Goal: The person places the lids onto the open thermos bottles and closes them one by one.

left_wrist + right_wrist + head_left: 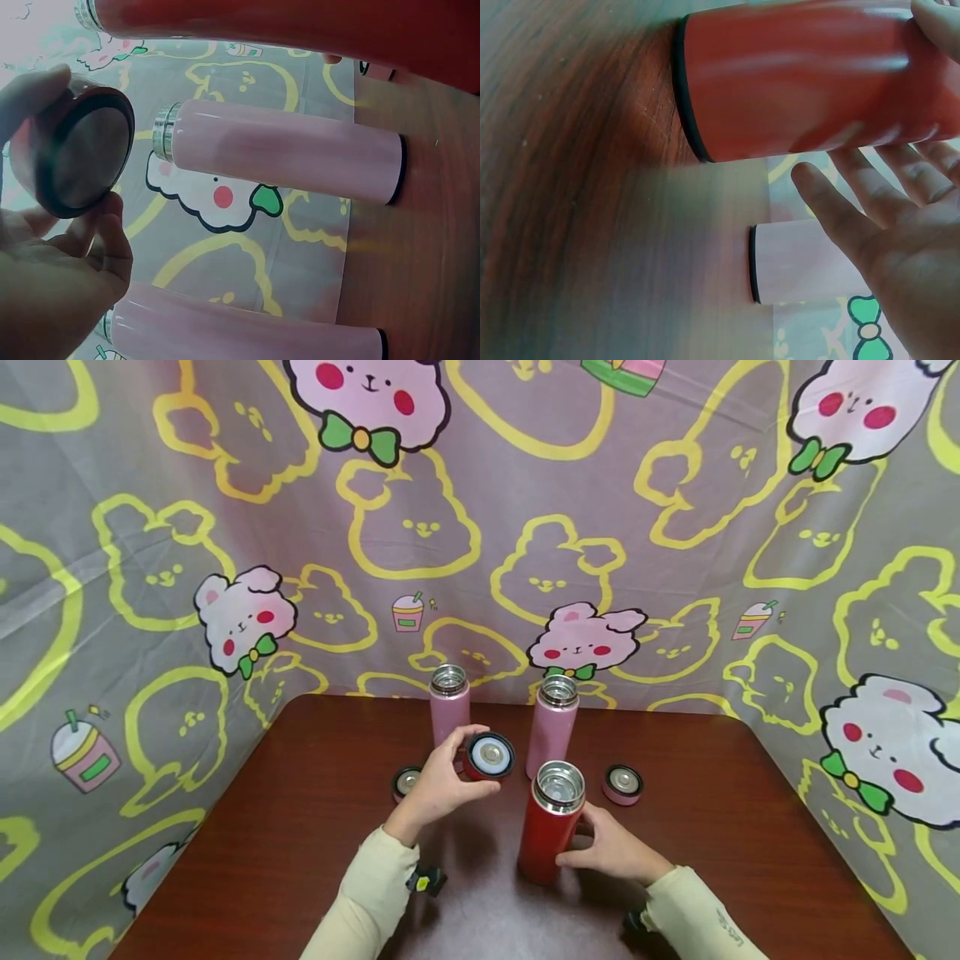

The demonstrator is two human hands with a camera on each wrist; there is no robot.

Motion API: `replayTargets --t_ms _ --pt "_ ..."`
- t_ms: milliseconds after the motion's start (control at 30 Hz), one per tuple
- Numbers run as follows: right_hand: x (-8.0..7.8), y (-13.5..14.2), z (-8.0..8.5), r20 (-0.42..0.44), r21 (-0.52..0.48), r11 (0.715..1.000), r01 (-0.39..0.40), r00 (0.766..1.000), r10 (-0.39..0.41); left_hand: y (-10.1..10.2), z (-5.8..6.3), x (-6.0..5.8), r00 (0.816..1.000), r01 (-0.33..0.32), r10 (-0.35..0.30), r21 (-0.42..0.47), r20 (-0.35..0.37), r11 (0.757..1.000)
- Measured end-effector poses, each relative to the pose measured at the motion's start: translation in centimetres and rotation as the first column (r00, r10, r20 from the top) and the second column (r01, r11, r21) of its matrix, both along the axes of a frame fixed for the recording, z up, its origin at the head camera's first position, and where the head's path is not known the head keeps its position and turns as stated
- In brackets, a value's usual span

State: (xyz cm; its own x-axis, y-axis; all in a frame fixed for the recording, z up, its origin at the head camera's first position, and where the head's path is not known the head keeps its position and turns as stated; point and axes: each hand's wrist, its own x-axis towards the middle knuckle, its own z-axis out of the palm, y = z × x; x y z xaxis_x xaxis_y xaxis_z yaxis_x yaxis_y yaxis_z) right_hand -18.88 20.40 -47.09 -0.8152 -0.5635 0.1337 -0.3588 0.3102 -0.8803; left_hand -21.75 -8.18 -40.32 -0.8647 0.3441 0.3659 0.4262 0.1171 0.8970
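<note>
My left hand holds a red bottle lid in the air, its pale inner side turned toward the head camera. In the left wrist view, thumb and fingers pinch the lid by its rim. My right hand grips an uncapped red thermos bottle, upright at the front of the table. The right wrist view shows the thumb on one side of the red bottle and fingers on the other. Behind stand two uncapped pink thermos bottles, a left one and a right one.
One pink lid lies upside down on the brown table, partly behind my left hand. Another pink lid lies upside down to the right of the bottles. A patterned cloth hangs behind and beside the table.
</note>
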Motion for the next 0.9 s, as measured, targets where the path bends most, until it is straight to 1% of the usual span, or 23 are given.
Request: replayTargets --t_ms 133,233,433,500,733,833,900 --pt "-0.15 0.08 -0.18 -0.008 -0.009 1.0 -0.007 1.0 0.006 -0.09 0.07 0.16 0.999 0.037 -0.037 0.041 0.005 0.998" --pt "-0.19 0.14 -0.27 -0.016 -0.017 1.0 -0.016 1.0 0.016 -0.14 0.09 0.23 0.999 0.051 -0.052 0.081 0.011 0.995" --pt "-0.09 0.08 -0.18 0.02 -0.013 1.0 -0.003 1.0 0.003 -0.07 0.25 0.64 0.998 0.033 -0.041 0.174 0.044 0.984" --pt "-0.06 0.09 -0.2 0.029 -0.013 1.0 -0.002 1.0 0.002 -0.02 0.34 0.75 0.998 0.031 -0.039 0.184 0.04 0.982" --pt "-0.24 0.2 -0.22 0.008 -0.015 1.0 -0.016 1.0 0.016 0.06 0.4 0.79 0.999 0.011 -0.017 0.175 0.033 0.985" --pt "-0.32 0.22 -0.28 0.006 -0.018 1.0 -0.02 1.0 0.02 0.01 0.15 0.72 1.0 0.021 -0.024 0.171 0.014 0.985" --pt "-0.31 0.22 -0.34 0.006 -0.028 0.999 -0.022 1.0 0.023 -0.03 0.03 0.68 0.999 0.04 -0.041 0.18 0.005 0.983"
